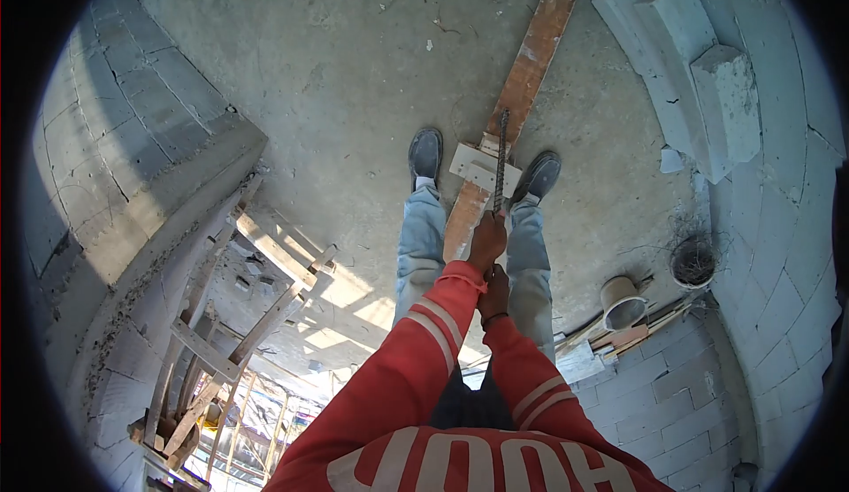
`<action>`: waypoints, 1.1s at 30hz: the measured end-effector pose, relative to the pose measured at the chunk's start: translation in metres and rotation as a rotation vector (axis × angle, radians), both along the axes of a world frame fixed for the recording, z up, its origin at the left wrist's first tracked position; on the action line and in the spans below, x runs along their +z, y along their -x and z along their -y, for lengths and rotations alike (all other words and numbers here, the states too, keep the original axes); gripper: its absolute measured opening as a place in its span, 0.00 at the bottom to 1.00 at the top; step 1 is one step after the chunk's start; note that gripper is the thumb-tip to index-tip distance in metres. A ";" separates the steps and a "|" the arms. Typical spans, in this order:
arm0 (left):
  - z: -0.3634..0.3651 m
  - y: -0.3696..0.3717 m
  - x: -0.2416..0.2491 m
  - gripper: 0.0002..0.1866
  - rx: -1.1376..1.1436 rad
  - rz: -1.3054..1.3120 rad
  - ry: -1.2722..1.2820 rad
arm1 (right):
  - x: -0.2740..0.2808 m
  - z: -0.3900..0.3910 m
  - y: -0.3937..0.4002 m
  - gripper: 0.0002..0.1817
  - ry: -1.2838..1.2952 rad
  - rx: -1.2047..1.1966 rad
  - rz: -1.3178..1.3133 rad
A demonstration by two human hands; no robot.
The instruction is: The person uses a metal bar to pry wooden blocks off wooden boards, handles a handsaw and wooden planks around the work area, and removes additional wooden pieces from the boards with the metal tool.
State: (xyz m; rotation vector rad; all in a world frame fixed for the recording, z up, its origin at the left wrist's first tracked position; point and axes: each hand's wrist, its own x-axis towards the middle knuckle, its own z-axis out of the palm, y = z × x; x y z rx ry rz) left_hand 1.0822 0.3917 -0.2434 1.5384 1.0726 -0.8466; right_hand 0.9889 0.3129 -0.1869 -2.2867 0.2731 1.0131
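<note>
A dark ribbed steel bar (501, 160) points away from me, over a long wooden plank (531, 67) on the floor. My left hand (487, 242) is closed around the near end of the bar. Just behind it, close to my left wrist, my right hand (495, 294) is closed too; the bar's tail is hidden there, and I cannot tell whether this hand also grips it. Short wooden blocks (485, 170) lie across the plank between my shoes, and the bar overlaps them in this view.
Pale broken blocks (685, 67) lean by the right wall. A bucket (623, 303) and a round container of wire (692, 263) stand at lower right, near loose boards (623, 342). A wooden trestle frame (212, 342) stands lower left, beside a block wall (133, 85).
</note>
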 end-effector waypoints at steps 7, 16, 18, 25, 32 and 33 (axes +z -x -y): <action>-0.027 0.055 -0.033 0.26 -0.168 0.013 -0.061 | -0.020 -0.043 0.063 0.13 -0.270 -0.678 -0.466; -0.069 0.005 -0.017 0.27 -0.115 -0.222 0.232 | 0.030 -0.078 -0.020 0.19 -0.427 -1.406 -0.869; -0.065 0.007 -0.019 0.26 -0.117 -0.239 0.277 | 0.036 -0.082 -0.026 0.20 -0.311 -1.389 -0.828; -0.079 0.000 -0.010 0.25 -0.207 -0.290 0.243 | 0.027 -0.099 -0.026 0.20 0.144 0.116 -0.638; -0.064 0.000 -0.005 0.20 -0.335 -0.117 0.176 | 0.007 -0.055 0.027 0.22 -0.064 0.080 -0.312; -0.067 -0.011 -0.005 0.16 -0.280 -0.172 0.283 | 0.012 -0.050 0.018 0.21 -0.066 0.049 -0.262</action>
